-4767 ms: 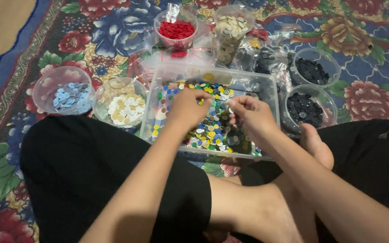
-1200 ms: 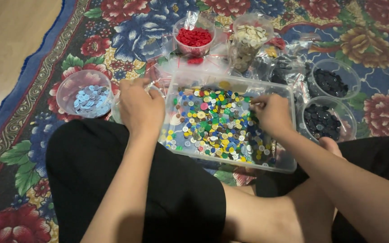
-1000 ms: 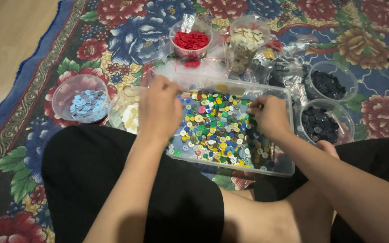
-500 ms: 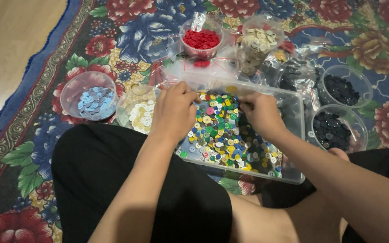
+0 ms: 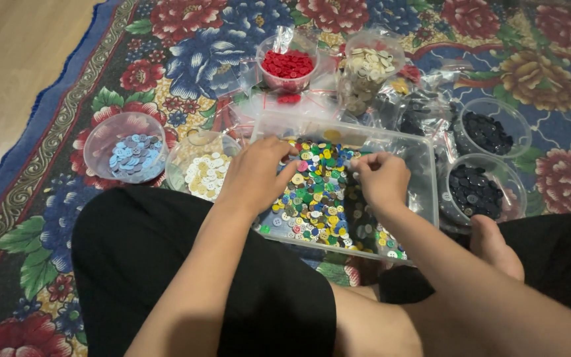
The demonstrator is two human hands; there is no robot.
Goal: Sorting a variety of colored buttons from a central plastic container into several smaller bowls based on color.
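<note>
Clear tray (image 5: 424, 155) of mixed buttons (image 5: 315, 198) — both hands (image 5: 256, 175) inside it.

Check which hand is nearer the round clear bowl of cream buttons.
Left. The left hand is in the clear rectangular tray of mixed buttons at its left edge, right beside the round clear bowl of cream buttons. The right hand is mid-tray, farther away.
</note>
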